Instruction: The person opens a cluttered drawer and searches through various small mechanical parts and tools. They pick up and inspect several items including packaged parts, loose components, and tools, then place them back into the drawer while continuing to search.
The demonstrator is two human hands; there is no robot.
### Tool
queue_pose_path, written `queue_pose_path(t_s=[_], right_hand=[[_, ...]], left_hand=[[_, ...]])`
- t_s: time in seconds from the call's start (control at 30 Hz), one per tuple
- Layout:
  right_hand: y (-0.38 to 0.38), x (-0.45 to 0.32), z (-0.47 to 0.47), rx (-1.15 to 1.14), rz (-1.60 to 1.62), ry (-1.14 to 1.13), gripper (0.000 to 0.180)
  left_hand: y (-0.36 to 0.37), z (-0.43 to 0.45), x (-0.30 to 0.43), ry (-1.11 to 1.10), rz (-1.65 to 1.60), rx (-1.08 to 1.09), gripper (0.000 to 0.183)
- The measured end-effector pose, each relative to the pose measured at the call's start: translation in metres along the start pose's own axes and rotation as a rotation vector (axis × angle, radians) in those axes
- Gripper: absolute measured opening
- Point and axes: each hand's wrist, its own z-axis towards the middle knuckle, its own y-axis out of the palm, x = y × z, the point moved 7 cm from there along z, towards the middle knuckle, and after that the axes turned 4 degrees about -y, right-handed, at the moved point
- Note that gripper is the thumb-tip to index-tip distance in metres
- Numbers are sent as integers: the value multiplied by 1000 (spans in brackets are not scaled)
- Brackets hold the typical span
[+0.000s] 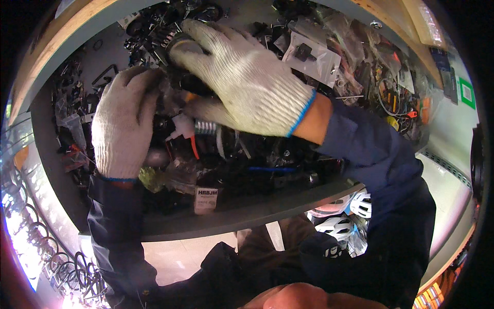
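Both of my hands wear white knitted work gloves with blue cuffs, and both reach into an open drawer (216,228) crowded with small parts. My right hand (247,77) is over the middle, its thumb and fingers spread around dark parts (189,83); blur and shadow hide whether it grips any. My left hand (123,119) is at the left, fingers bent down beside the same dark heap. What its fingertips touch is hidden. Just below the hands lie a white plastic piece (183,125) with a red strip and a metal coil spring (205,127).
Clear plastic bags of parts (312,58) fill the drawer's right side. A small white box (205,199) with printing lies near the front wall, and a blue rod (272,169) is beside it. Bicycle helmets (339,228) are below the drawer at the right.
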Motion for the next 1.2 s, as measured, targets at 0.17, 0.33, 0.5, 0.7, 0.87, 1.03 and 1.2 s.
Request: queue_pose_path(t_s=[0.17, 0.33, 0.5, 0.7, 0.87, 1.03, 1.2], right_hand=[[-17, -3, -33, -243, -62, 89, 79], [-31, 4, -55, -431, -122, 128, 85], [-51, 18, -69, -582, -381, 171, 83], [-70, 39, -80, -568, -479, 265, 75], [-83, 50, -93, -534, -368, 336, 71], [-84, 51, -103, -491, -427, 332, 67], [-84, 52, -103, -448, -416, 332, 56]], left_hand=[[0, -2, -2, 4, 20, -40, 35], [-2, -3, -1, 2, -4, 20, 30], [-2, -4, -3, -7, -13, 27, 29], [-3, -5, -6, -1, -34, 32, 28], [-10, -5, -15, -19, -21, 65, 30], [-17, -2, -19, -32, -9, 107, 31], [-25, -1, -8, -33, -69, 67, 32]])
